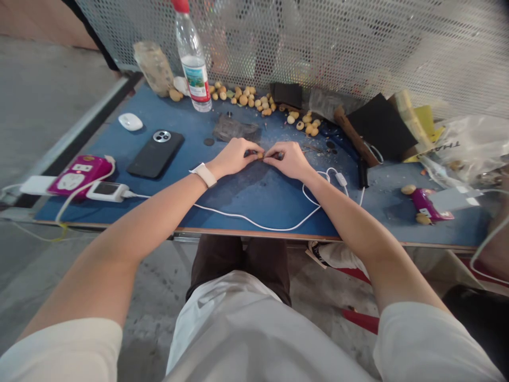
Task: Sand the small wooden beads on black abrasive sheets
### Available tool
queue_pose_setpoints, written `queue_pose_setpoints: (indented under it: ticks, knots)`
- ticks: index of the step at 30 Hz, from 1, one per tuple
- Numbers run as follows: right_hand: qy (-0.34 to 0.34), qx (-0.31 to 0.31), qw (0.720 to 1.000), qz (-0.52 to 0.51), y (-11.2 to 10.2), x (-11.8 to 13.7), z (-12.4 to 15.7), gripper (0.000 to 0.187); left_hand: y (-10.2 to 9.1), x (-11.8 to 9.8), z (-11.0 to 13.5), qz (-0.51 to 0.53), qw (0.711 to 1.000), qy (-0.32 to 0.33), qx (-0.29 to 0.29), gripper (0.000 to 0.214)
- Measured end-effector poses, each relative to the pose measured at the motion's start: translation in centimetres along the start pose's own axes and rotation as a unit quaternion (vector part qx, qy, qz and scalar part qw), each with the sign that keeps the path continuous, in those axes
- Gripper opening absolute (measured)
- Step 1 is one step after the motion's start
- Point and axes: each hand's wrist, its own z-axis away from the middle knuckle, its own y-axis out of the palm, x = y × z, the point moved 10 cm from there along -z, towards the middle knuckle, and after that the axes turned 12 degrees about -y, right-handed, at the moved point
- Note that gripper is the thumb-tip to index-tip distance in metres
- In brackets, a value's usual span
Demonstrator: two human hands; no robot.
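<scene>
Above the middle of the blue tabletop, my left hand (237, 155) and my right hand (291, 158) meet fingertip to fingertip. Both are closed in a pinch around a small yellow-brown piece (260, 156), most of it covered by the fingers. Its colour resembles the round yellow fruits (243, 99) piled along the back edge; their exact kind is unclear. A crumpled dark plastic piece (236, 129) lies just behind my left hand. Dark crumbs and bits (314, 146) are scattered behind my right hand. A white cable (254, 218) loops across the table under my forearms.
Left are a black phone (156, 154), a purple power strip (81, 175) and a white mouse-shaped object (131, 122). A bottle (194, 74) stands at the back against a perforated metal screen (318, 48). Right are black and brown sheets (382, 127), a plastic bag (471, 143) and another purple strip (429, 204).
</scene>
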Motion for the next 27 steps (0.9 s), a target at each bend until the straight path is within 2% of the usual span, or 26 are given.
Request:
queue_pose_setpoints:
  ticks: [2, 6, 11, 18, 27]
  knots:
    - [-0.002, 0.002, 1.000, -0.001, 0.0, 0.0, 0.0, 0.020, 0.0, 0.0, 0.0, -0.001, 1.000, 0.002, -0.002, 0.027]
    - [0.001, -0.032, 0.999, 0.004, -0.8, -0.1, 0.0, 0.021, 0.1, 0.1, -0.1, 0.001, 1.000, 0.006, -0.005, 0.025]
    - [-0.003, 0.016, 1.000, 0.002, 0.2, -0.2, 0.1, 0.015, 0.1, 0.2, -0.1, -0.004, 1.000, 0.000, -0.008, 0.026]
    - [0.026, -0.074, 0.997, -0.010, -1.4, -1.1, 0.3, 0.020, 0.0, 0.2, 0.0, -0.002, 1.000, -0.009, -0.003, 0.027]
    - [-0.011, -0.038, 0.999, 0.037, -1.8, -0.2, 0.3, 0.010, 0.4, -0.1, 0.1, -0.012, 1.000, 0.013, 0.004, 0.021]
